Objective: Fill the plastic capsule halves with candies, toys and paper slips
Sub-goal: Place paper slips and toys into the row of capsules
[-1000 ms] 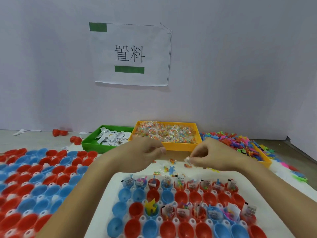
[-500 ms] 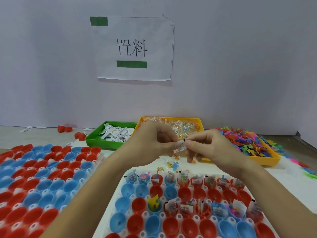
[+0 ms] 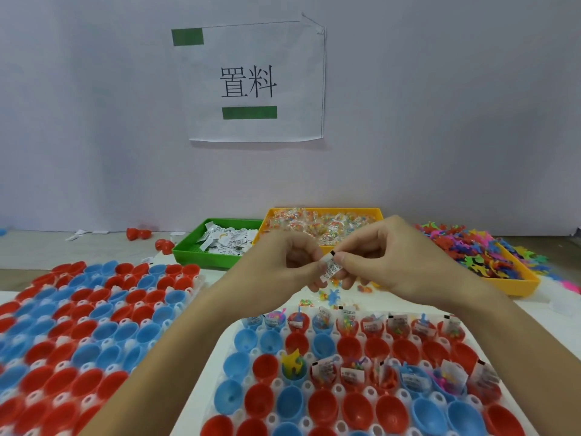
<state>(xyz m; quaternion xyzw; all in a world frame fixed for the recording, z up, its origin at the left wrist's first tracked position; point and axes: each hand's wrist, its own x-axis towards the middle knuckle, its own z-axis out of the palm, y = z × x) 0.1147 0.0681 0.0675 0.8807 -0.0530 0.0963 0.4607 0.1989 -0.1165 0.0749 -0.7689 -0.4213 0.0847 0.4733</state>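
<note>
Red and blue capsule halves fill a tray at the left of the bench. Farther right, the left hand and right hand meet above the near tray, both pinching one paper slip between thumb and fingertips. To do this well, I judge the slip should be kept folded small and dropped into a half that lacks one, such as the empty middle row. The sign on the far wall reads "置料"; the slip's print is too small to read.
</note>
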